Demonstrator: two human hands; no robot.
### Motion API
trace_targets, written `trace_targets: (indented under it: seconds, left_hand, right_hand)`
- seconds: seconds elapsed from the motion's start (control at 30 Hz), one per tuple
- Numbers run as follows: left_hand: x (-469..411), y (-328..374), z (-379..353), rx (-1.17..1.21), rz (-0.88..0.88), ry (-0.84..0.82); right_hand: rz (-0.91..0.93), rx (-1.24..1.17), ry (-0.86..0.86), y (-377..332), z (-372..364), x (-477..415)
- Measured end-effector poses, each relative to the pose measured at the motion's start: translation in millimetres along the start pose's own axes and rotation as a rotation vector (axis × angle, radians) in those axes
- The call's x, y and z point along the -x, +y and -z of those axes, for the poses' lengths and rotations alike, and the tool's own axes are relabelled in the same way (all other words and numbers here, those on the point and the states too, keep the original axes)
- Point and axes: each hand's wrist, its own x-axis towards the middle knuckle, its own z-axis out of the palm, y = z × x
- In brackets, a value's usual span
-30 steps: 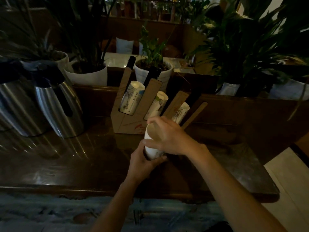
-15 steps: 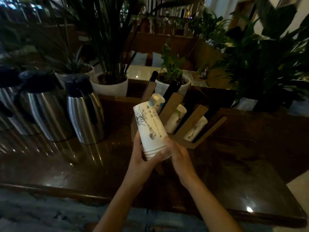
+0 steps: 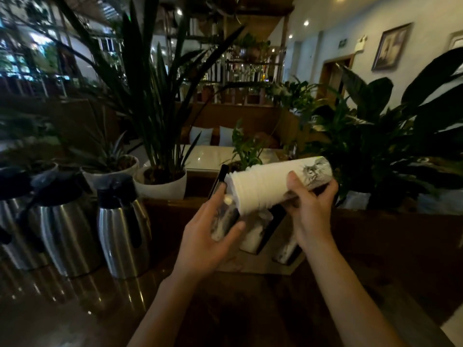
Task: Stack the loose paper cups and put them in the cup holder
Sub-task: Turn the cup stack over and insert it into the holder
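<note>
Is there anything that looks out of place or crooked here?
Only the stack of paper cups: the right hand holds it nearly sideways in the air above the cup holder, rims pointing left. The left hand is open just beside it. Nothing looks spilled or damaged.

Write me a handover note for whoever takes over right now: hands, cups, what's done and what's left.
Right hand: gripping the cup stack, held roughly sideways above the cup holder, rims toward the left.
Left hand: open, beside the rim end, holding nothing.
Done: loose cups nested into one stack; the holder's slots already hold other cups.
Left: slide the stack into the holder and let go.
</note>
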Motion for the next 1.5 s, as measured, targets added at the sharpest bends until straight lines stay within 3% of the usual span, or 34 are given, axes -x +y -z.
trace_targets:
  seconds: [0.1,0.23,0.37,0.43,0.53,0.57,0.63,0.7,0.73,0.93,1.2,1.3,1.4,1.5]
  left_hand:
    - [25,-38,-11,-0.155,0.206,-0.152]
    - [71,-89,-36,-0.439,0.435,-0.553]
    - [97,-120,-54,-0.667,0.611,-0.671]
    - [108,-129,-59,-0.695,0.607,-0.64]
    - [112,-130,-60,-0.594,0.617,-0.51]
    - [108,-123,-57,-0.447,0.647,-0.407]
    - [90,-100,-49,-0.054,0.656,-0.013]
    - [58,-76,-36,0.132,0.574,0.349]
    - [42,-64,-31,0.154,0.49,0.409]
    - [-17,-20,-18,0.241,0.272,0.291]
    - [-39,-6,-39,-0.127,0.086,0.16]
    - [-31,-5,-45,-0.205,0.017,0.112]
    - [-3,-26,-45,-0.286,0.06,-0.038]
    - [39,-66,-45,-0.334,0.224,-0.242]
  right_hand:
    - [0.131,0.053,0.045,-6,-14,-32]
    - [0.322,0.448,-0.059,3,-40,-51]
    - [0.322,0.71,-0.217,27,-56,-51]
    - [0.332,0.767,-0.275,39,-62,-45]
    - [0.314,0.741,-0.227,50,-65,-40]
    - [0.281,0.717,-0.202,53,-64,-40]
    - [0.225,0.68,-0.174,56,-59,-40]
    - [0.21,0.668,-0.164,57,-58,-41]
    - [0.207,0.672,-0.16,57,-59,-40]
    - [0.223,0.596,-0.113,52,-61,-36]
    - [0.415,0.417,0.045,19,-53,-38]
    - [0.429,0.48,0.086,22,-41,-42]
    - [0.41,0.657,0.028,32,-34,-42]
    - [0.395,0.805,-0.115,45,-37,-44]
